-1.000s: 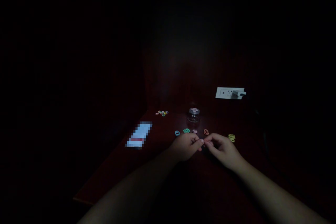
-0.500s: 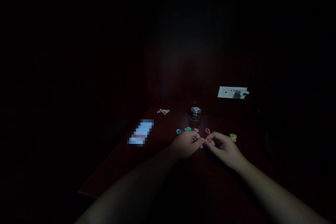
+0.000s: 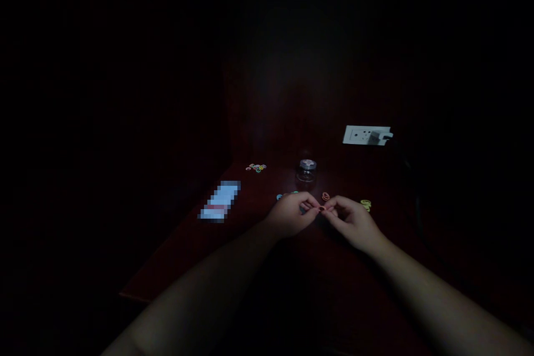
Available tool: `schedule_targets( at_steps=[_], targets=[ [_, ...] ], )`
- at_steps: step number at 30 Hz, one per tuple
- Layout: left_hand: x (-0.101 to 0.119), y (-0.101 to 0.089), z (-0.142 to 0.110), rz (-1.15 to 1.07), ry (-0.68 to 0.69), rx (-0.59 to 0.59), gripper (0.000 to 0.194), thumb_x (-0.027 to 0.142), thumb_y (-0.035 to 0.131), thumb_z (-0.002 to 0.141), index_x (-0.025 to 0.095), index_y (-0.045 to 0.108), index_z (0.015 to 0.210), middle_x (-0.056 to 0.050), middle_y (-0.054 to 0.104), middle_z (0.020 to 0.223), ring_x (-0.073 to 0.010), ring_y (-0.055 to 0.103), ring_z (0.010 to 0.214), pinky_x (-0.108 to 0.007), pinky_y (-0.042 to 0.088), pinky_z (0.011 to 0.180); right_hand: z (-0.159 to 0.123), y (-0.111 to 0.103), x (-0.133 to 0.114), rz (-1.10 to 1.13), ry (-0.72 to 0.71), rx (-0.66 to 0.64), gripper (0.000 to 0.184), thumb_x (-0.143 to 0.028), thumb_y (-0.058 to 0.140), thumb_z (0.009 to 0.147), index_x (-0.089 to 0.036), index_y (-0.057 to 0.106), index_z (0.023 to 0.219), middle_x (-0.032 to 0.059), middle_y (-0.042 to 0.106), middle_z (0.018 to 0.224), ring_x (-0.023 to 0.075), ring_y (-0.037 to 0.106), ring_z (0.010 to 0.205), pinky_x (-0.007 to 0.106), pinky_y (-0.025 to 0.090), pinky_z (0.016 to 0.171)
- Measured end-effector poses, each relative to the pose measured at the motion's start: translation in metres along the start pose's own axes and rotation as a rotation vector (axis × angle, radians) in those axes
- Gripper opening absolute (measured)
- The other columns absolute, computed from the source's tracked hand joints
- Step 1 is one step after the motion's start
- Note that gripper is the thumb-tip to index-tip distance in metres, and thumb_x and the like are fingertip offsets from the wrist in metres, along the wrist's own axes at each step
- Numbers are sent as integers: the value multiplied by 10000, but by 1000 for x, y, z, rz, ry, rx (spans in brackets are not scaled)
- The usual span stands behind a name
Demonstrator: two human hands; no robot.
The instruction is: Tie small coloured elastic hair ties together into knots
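Between the fingertips of my left hand (image 3: 292,214) and my right hand (image 3: 354,222) is a small orange hair tie (image 3: 322,209), pinched from both sides. Just beyond the fingers lie more orange hair ties (image 3: 326,196). Yellow hair ties (image 3: 366,203) rest past my right hand. Behind my left hand show part of a blue hair tie (image 3: 279,197) and a bit of green hair ties (image 3: 296,193), mostly covered by the hand. A clear lidded jar (image 3: 307,171) stands farther back.
A mixed pile of coloured hair ties (image 3: 257,168) lies at the back left of the dark red table (image 3: 179,267). Nearer is a blurred-out, bright flat rectangle (image 3: 221,200). On the wall, a white socket (image 3: 356,134) holds a plug. Surroundings are very dark.
The view has tipped slightly, so everything sits higher in the picture. The orange hair tie now shows as a ring between my fingertips. My left hand now covers the pink hair tie.
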State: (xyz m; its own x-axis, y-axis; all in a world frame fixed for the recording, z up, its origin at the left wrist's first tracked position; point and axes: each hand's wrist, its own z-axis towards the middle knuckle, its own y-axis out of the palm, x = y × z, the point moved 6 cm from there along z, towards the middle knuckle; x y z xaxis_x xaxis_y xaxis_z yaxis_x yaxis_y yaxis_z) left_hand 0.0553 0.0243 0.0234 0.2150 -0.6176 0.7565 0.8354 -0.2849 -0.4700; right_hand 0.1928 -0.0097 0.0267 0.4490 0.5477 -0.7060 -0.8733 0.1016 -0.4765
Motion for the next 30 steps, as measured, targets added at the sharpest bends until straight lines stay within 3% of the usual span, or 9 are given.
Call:
schedule_targets(
  at_steps=[5, 12, 17, 26, 30],
  targets=[
    [-3, -1, 1, -16, -21, 34, 148, 268, 602, 787, 140, 643, 850, -40, 682, 793, -107, 602, 676, -207, 479, 622, -1, 0, 0, -1, -14, -16, 174, -346, 606, 816, -174, 613, 795, -9, 527, 614, 116, 456, 536, 240, 398, 513],
    [-1, 3, -1, -122, -87, 24, 120, 239, 627, 753, 131, 605, 799, -22, 628, 699, -89, 554, 606, -193, 445, 556, -3, -3, -5, -116, -59, -38, 172, -338, 557, 853, -181, 617, 819, 36, 610, 694, 157, 546, 613, 278, 453, 585],
    [-2, 6, -1, -168, -37, -25, 96, 210, 609, 762, 126, 609, 810, -29, 617, 717, -93, 560, 618, -194, 444, 548, -3, -6, 6, -170, -53, -46, 210, -389, 575, 837, -190, 641, 857, 73, 669, 798, 203, 619, 719, 300, 497, 638],
    [-5, 9, -2, -104, 9, -46, 160, 274, 626, 759, 139, 616, 843, -42, 653, 765, -123, 610, 698, -237, 502, 649, -3, -5, 2, -164, 119, -109, 345, -535, 543, 810, -196, 605, 793, 71, 669, 736, 195, 635, 650, 266, 523, 586],
    [-8, 9, -2, -75, -11, -9, 185, 317, 640, 749, 159, 612, 842, -29, 657, 774, -135, 628, 726, -244, 515, 658, -2, -6, 1, -206, 123, -79, 384, -586, 582, 736, -202, 588, 723, 93, 684, 794, 230, 669, 745, 268, 541, 628]
  ],
)
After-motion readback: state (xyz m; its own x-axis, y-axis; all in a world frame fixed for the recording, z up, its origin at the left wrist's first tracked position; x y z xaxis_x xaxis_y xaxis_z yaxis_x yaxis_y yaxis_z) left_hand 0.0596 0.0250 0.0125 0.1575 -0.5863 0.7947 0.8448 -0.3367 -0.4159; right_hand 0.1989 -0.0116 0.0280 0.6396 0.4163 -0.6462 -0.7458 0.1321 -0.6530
